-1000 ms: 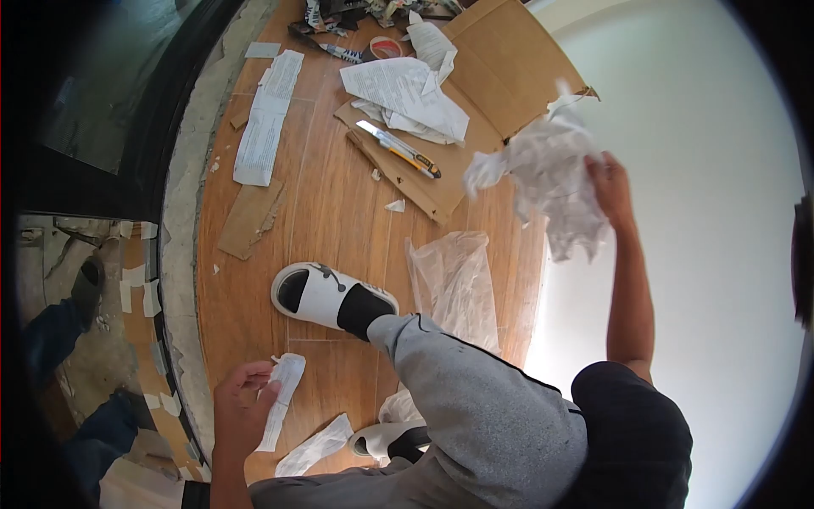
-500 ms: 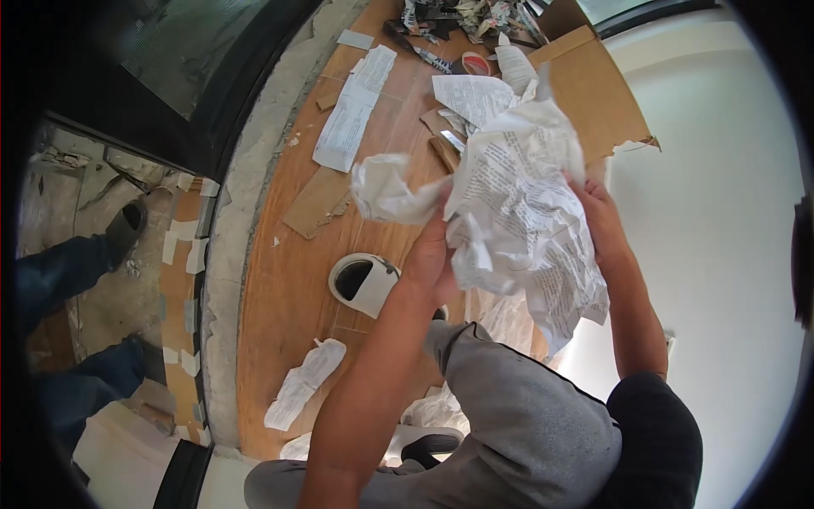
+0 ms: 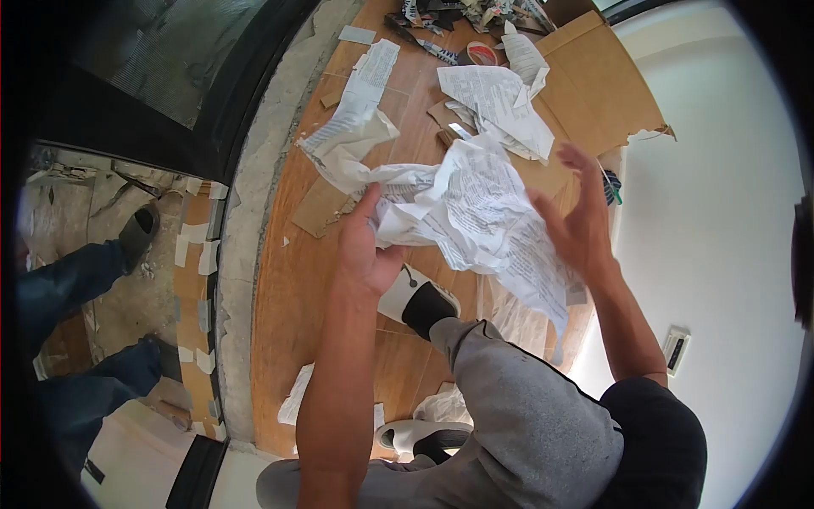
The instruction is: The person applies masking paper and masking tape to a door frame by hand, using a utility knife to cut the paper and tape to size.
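Crumpled printed paper (image 3: 483,204) hangs in front of me above the wooden floor. Its left part is gripped in my left hand (image 3: 369,250), thumb and fingers round the edge. My right hand (image 3: 581,216) is beside the paper's right side with its fingers spread apart, holding nothing. A long printed strip (image 3: 369,81) lies beyond the crumpled paper's left end, which partly covers it. Farther ahead, another printed sheet (image 3: 500,106) lies near the cardboard box.
A cardboard box (image 3: 602,85) is at the upper right by the white wall (image 3: 712,212). Shredded scraps and a tape roll (image 3: 482,54) lie at the top. My white shoe (image 3: 398,297) is below the paper. Another person's legs (image 3: 93,271) show at left, past the concrete sill (image 3: 242,254).
My left hand has moved left with the paper, which stretches lower and farther left. My right hand has let go of it and opened. My foot has gone into the white shoe.
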`<state>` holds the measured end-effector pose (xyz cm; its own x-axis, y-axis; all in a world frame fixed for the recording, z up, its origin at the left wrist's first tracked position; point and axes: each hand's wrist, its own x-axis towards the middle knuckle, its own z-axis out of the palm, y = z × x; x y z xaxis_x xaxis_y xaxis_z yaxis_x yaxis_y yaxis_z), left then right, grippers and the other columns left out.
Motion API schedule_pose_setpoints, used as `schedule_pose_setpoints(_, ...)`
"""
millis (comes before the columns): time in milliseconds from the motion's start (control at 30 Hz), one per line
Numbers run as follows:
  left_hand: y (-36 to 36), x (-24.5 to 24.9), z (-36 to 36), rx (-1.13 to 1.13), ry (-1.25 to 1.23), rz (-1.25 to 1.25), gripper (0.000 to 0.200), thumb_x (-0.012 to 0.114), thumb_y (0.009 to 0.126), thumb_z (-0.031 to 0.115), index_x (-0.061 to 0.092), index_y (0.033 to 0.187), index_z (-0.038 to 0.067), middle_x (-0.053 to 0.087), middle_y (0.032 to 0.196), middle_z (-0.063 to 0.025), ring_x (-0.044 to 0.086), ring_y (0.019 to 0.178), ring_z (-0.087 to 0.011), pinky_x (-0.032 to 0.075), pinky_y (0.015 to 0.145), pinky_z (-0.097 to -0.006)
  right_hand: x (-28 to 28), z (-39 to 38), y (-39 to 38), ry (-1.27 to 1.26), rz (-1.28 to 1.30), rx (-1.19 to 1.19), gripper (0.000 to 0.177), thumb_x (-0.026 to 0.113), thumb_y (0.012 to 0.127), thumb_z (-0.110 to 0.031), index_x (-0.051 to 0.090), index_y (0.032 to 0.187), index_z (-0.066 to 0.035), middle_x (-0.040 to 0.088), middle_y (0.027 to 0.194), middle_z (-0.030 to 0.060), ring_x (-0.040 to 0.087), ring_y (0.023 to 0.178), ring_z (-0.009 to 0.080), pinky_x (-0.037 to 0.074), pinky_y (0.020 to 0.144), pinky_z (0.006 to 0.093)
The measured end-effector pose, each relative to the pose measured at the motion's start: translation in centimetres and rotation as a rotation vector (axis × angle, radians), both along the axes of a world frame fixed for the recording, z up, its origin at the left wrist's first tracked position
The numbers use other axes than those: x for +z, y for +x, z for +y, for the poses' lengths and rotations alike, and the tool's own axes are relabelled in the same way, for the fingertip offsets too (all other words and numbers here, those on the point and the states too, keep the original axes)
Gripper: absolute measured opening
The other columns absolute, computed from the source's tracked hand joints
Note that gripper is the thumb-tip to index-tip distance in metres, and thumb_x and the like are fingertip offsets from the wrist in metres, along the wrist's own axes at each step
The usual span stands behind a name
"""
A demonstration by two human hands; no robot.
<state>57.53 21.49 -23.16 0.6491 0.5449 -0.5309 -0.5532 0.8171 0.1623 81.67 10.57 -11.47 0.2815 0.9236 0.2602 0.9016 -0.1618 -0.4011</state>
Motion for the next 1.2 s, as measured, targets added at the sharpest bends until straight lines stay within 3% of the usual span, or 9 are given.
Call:
schedule_pose_setpoints(233, 0.1, -0.3, -1.8, 0.032, -0.040, 0.106, 0.039, 0.054, 0.105, 0.038, 0.058, 0.132, 0.009, 0.067, 0.125, -0.0035, 0.062, 0.117, -0.0183, 0.050, 0.099, -0.0381, -0.1, 0.8, -6.1, -0.301, 0.215, 0.345, 0.068, 0.090, 0.065, -0.056, 0.065, 0.105, -0.007, 0.062, 0.115, 0.0129, 0.056, 0.113, 0.0309, 0.039, 0.100, 0.0438)
schedule_pose_setpoints(267, 0.2, -0.2, -2.1, 0.075, -0.013, 0.182, 0.041, 0.055, 0.105, 0.039, 0.058, 0.133, 0.010, 0.066, 0.126, -0.0033, 0.062, 0.117, -0.0185, 0.051, 0.098, -0.0387, -0.3, 1.1, -6.8, -0.237, 0.322, 0.307, 0.050, 0.089, 0.072, -0.044, 0.065, 0.095, -0.007, 0.062, 0.109, 0.0105, 0.057, 0.107, 0.0298, 0.039, 0.096, 0.0435)
schedule_pose_setpoints(467, 0.3, 1.7, -3.6, -0.018, 0.011, 0.094, 0.051, 0.063, 0.098, 0.046, 0.055, 0.134, 0.011, 0.064, 0.125, -0.0046, 0.061, 0.114, -0.0203, 0.052, 0.096, -0.0425, -3.2, 1.2, -8.8, -0.280, 0.135, 0.259, 0.028, 0.076, 0.073, -0.001, 0.060, 0.095, -0.008, 0.062, 0.109, 0.0087, 0.056, 0.108, 0.0320, 0.037, 0.098, 0.0447)
schedule_pose_setpoints(700, -0.9, 3.8, -3.3, -0.071, -0.027, 0.086, 0.044, 0.066, 0.095, 0.031, 0.056, 0.132, 0.011, 0.065, 0.123, -0.0066, 0.063, 0.109, -0.0210, 0.053, 0.088, -0.0454, -3.5, 0.7, -9.0, -0.157, -0.120, 0.461, 0.031, 0.077, 0.072, -0.010, 0.061, 0.099, -0.011, 0.060, 0.111, 0.0065, 0.055, 0.106, 0.0300, 0.034, 0.099, 0.0529)
schedule_pose_setpoints(800, -0.9, 2.3, -4.0, -0.096, 0.120, 0.158, 0.041, 0.063, 0.093, 0.013, 0.054, 0.133, 0.007, 0.064, 0.124, -0.0089, 0.065, 0.107, -0.0220, 0.055, 0.088, -0.0437, -2.4, 1.2, -8.9, -0.178, 0.207, 0.486, 0.027, 0.078, 0.077, -0.021, 0.063, 0.096, -0.009, 0.062, 0.107, 0.0091, 0.056, 0.109, 0.0310, 0.036, 0.102, 0.0499)
schedule_pose_setpoints(900, -0.3, 3.5, -4.6, -0.048, 0.037, 0.207, 0.045, 0.052, 0.085, -0.009, 0.055, 0.129, -0.001, 0.065, 0.119, -0.0117, 0.068, 0.101, -0.0223, 0.058, 0.082, -0.0372, -2.3, 1.8, -8.5, -0.299, 0.563, 0.158, 0.036, 0.078, 0.081, -0.037, 0.066, 0.087, -0.004, 0.066, 0.090, 0.0127, 0.064, 0.094, 0.0310, 0.048, 0.090, 0.0418)
schedule_pose_setpoints(967, 0.2, 4.2, -5.0, -0.168, 0.192, 0.340, 0.043, 0.050, 0.084, -0.009, 0.055, 0.127, -0.003, 0.066, 0.118, -0.0133, 0.069, 0.101, -0.0227, 0.058, 0.081, -0.0385, -0.9, 2.9, -8.6, -0.584, 0.725, -0.156, 0.045, 0.075, 0.088, -0.043, 0.065, 0.083, 0.000, 0.064, 0.081, 0.0115, 0.058, 0.081, 0.0172, 0.047, 0.071, 0.0339)
schedule_pose_setpoints(1133, -0.1, 3.2, -5.7, -0.223, 0.170, 0.312, 0.044, 0.050, 0.083, -0.010, 0.055, 0.126, -0.004, 0.067, 0.118, -0.0140, 0.070, 0.101, -0.0241, 0.058, 0.081, -0.0391, -2.6, 2.6, -7.7, -0.599, 0.514, -0.058, 0.040, 0.070, 0.090, -0.035, 0.065, 0.080, 0.003, 0.060, 0.068, 0.0041, 0.053, 0.066, 0.0116, 0.044, 0.061, 0.0312)
schedule_pose_setpoints(1200, -0.5, 2.8, -5.4, -0.209, 0.102, 0.275, 0.045, 0.050, 0.082, -0.011, 0.054, 0.126, -0.004, 0.067, 0.119, -0.0144, 0.069, 0.102, -0.0247, 0.058, 0.082, -0.0396, -3.4, 2.4, -6.9, -0.538, 0.743, -0.149, 0.031, 0.065, 0.088, -0.027, 0.067, 0.075, 0.002, 0.061, 0.065, 0.0053, 0.054, 0.063, 0.0101, 0.044, 0.058, 0.0311)
